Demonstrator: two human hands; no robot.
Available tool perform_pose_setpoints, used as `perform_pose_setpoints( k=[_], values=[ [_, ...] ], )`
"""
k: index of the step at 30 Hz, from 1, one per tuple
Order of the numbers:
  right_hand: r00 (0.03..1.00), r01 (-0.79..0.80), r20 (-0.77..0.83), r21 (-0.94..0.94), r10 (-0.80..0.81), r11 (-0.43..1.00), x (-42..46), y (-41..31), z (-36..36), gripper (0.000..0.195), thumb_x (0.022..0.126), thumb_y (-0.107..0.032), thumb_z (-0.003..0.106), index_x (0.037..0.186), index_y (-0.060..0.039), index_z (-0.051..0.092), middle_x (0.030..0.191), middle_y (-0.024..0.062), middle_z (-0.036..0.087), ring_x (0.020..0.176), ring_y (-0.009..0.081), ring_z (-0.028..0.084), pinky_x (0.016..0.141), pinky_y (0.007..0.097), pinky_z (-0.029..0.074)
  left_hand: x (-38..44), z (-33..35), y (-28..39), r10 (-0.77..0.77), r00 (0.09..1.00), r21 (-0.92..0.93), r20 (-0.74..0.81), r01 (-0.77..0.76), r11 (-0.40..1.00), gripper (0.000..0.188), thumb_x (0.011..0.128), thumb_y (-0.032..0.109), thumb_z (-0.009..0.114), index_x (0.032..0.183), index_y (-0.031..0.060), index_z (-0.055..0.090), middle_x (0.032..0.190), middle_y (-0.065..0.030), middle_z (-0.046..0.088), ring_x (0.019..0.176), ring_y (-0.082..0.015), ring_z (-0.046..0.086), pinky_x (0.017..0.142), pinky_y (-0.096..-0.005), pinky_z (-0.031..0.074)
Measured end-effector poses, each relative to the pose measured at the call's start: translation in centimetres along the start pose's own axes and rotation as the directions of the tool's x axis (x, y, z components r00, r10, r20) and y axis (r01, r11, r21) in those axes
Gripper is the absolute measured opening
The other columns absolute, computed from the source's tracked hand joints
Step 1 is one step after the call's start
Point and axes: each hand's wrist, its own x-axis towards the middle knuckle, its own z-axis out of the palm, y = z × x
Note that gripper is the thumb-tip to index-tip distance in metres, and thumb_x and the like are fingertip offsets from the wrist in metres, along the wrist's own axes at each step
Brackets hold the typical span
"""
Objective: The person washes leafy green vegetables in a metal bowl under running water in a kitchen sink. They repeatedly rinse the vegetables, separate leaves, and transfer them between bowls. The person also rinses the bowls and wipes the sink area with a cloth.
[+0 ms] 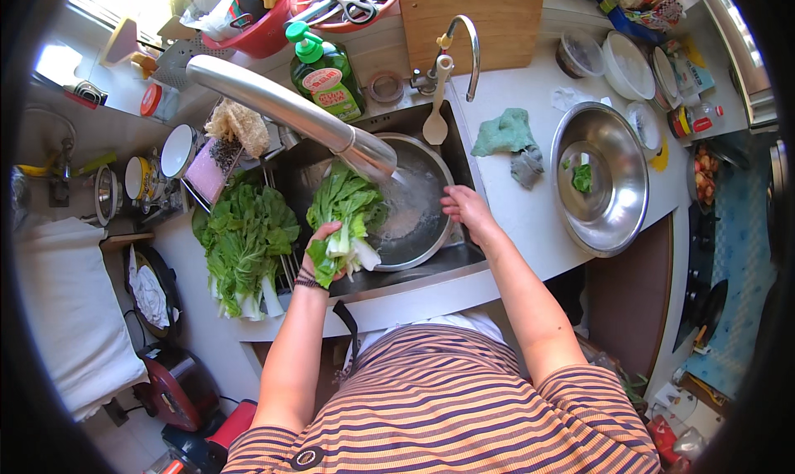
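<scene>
My left hand [323, 250] grips a bunch of leafy greens [345, 210] by its white stems, over the left side of a metal basin [435, 163] in the sink. Water runs from the large faucet [360, 145] into the basin. At the basin's right rim is my right hand [463, 210], its fingers slightly curled and nothing seen in them. More leafy greens [245, 244] lie on the rack left of the sink. A steel bowl [630, 207] on the right counter has a few leaf pieces [582, 177] in it.
A green soap bottle [326, 80] stands behind the sink, near a thin tap [473, 58] with a light-coloured spoon [436, 123] hanging by it. Green cloth [506, 132] lies on the counter. A wooden cutting board [472, 30] leans at the back; bowls [177, 151] stand at left.
</scene>
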Motion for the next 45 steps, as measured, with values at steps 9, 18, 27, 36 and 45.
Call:
perform_pose_setpoints(
  k=[9, 18, 27, 36, 45],
  values=[
    [0.973, -0.207, 0.067, -0.156, 0.219, 0.966, 0.7, 6.7, 3.8, 0.033, 0.089, -0.029, 0.050, 0.114, -0.0074, 0.052, 0.094, 0.0061, 0.058, 0.073, 0.0150, 0.057, 0.057, 0.0275, 0.046, -5.6, 1.8, -1.6, 0.178, 0.979, -0.345, 0.101, -0.134, 0.929, 0.054, 0.077, 0.027, 0.058, 0.120, -0.0016, 0.043, 0.104, -0.0158, 0.055, 0.086, -0.0246, 0.059, 0.076, -0.0360, 0.051],
    [0.938, 0.344, 0.120, -0.452, -0.326, 0.823, 0.0, 3.4, 11.1, 0.026, 0.083, -0.020, 0.053, 0.101, -0.0017, 0.060, 0.094, 0.0187, 0.063, 0.089, 0.0323, 0.060, 0.077, 0.0370, 0.047, -9.2, 2.2, -1.6, 0.185, 0.965, -0.380, 0.185, -0.103, 0.919, 0.057, 0.078, 0.027, 0.057, 0.122, -0.0058, 0.041, 0.106, -0.0180, 0.056, 0.089, -0.0265, 0.059, 0.080, -0.0363, 0.050],
    [0.856, 0.512, 0.248, -0.525, -0.454, 0.680, -1.6, 1.6, 15.8, 0.022, 0.083, -0.017, 0.051, 0.092, -0.0008, 0.061, 0.085, 0.0192, 0.063, 0.081, 0.0334, 0.061, 0.071, 0.0394, 0.047, -8.5, -1.8, -3.1, 0.206, 0.961, -0.464, 0.182, -0.101, 0.880, 0.053, 0.079, 0.027, 0.057, 0.120, -0.0032, 0.043, 0.106, -0.0166, 0.055, 0.091, -0.0263, 0.058, 0.083, -0.0362, 0.048],
    [0.994, -0.079, 0.051, -0.317, 0.100, 0.945, -0.4, 10.1, 11.2, 0.019, 0.087, -0.017, 0.053, 0.092, -0.0012, 0.061, 0.072, 0.0030, 0.059, 0.061, 0.0114, 0.055, 0.053, 0.0253, 0.045, -10.7, -4.2, -3.5, 0.138, 0.977, -0.491, 0.166, -0.039, 0.870, 0.051, 0.078, 0.027, 0.059, 0.117, -0.0018, 0.044, 0.104, -0.0157, 0.055, 0.088, -0.0258, 0.059, 0.080, -0.0369, 0.050],
    [0.977, -0.203, 0.039, -0.139, 0.210, 0.969, 0.6, 9.3, 11.0, 0.017, 0.089, -0.018, 0.051, 0.096, -0.0045, 0.060, 0.077, 0.0033, 0.060, 0.062, 0.0104, 0.055, 0.050, 0.0226, 0.043, -10.5, -4.3, -3.7, 0.113, 0.976, -0.524, 0.188, 0.002, 0.852, 0.053, 0.078, 0.026, 0.058, 0.120, -0.0019, 0.042, 0.107, -0.0165, 0.054, 0.088, -0.0266, 0.058, 0.079, -0.0377, 0.050]
  ],
)
